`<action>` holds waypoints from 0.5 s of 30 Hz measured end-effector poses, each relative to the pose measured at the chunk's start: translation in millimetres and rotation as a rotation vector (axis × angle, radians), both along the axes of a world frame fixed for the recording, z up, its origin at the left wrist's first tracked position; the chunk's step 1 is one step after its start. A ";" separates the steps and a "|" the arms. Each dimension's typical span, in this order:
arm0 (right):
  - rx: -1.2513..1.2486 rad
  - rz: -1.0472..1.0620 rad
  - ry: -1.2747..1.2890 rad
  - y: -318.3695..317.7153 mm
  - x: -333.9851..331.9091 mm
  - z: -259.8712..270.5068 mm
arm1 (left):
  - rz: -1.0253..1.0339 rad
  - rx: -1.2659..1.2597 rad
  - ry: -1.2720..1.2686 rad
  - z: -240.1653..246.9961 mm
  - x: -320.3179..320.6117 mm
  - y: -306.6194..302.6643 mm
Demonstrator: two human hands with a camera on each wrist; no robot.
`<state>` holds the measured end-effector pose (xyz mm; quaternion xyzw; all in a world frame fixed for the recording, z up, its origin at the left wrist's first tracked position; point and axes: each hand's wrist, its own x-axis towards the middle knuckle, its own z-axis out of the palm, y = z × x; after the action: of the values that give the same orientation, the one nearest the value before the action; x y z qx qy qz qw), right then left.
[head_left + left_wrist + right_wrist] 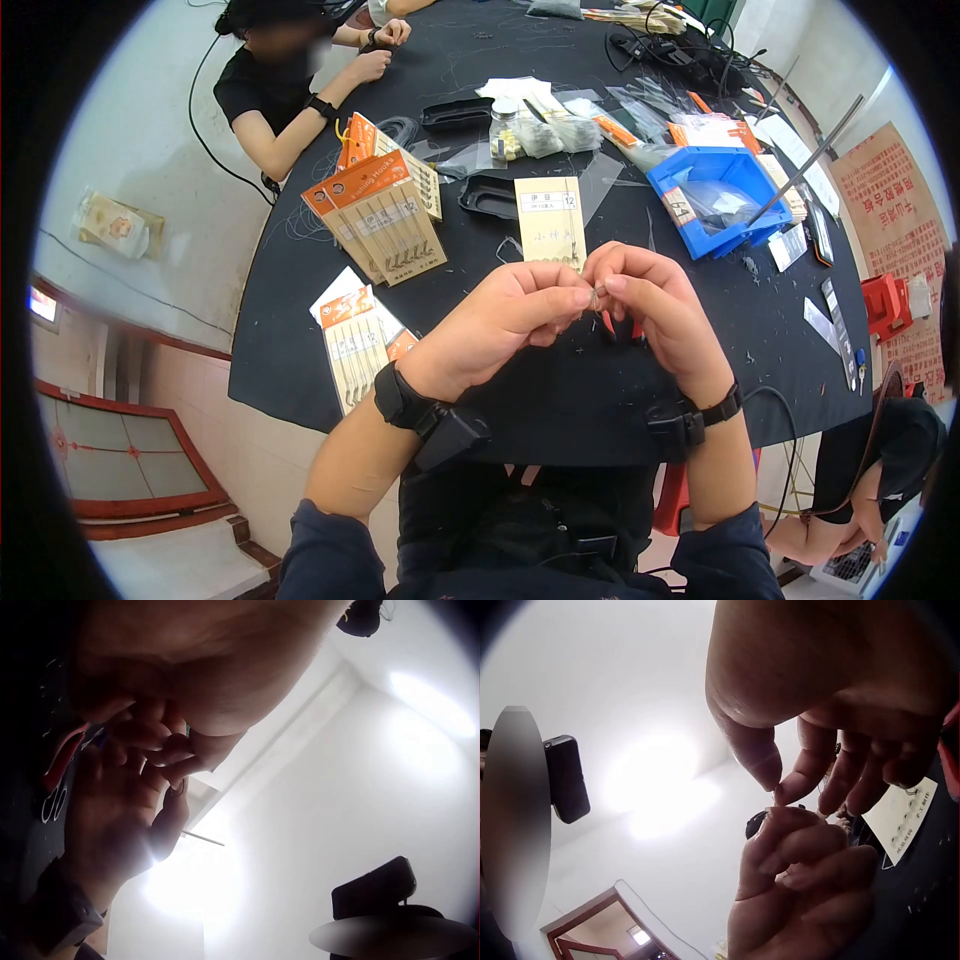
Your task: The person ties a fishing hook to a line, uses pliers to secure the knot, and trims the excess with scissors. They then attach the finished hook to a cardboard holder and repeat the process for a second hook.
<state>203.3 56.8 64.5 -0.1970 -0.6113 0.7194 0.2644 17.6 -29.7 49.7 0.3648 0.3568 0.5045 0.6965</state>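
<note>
Both hands meet fingertip to fingertip over the front of the table. My left hand (530, 305) pinches a tiny fishing hook (178, 790) between thumb and forefinger, its other fingers curled in. My right hand (650, 300) pinches a thin fishing line (775, 798) close beside it; the fingertips mostly hide both small pieces. Just beyond the hands lies a cream hook card (550, 222), with a row of hooks along its lower edge, also in the right wrist view. Below the right fingers, the red handles (608, 326) of a hand tool show partly.
Packs of carded fishing hooks (375, 215) stand at the left, with another pack (352, 345) nearer. Black trays (487, 197), a jar (505, 138) and a blue bin (700, 235) lie beyond. Another person (285, 100) sits at the far left of the black table (480, 400).
</note>
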 end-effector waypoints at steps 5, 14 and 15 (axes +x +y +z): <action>0.041 0.002 0.008 0.2 0.2 -2.9 | 0.024 -0.003 0.005 0.2 1.0 -0.2; 0.113 0.007 0.059 2.5 -0.5 -8.6 | 0.016 -0.012 0.002 -0.5 1.9 0.0; 0.131 0.006 0.074 2.9 -0.9 -9.6 | 0.005 -0.017 0.011 0.2 1.4 -0.1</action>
<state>202.5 59.7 54.9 -0.1508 -0.6475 0.6855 0.2968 19.0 -29.9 49.8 0.3609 0.3659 0.5010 0.6963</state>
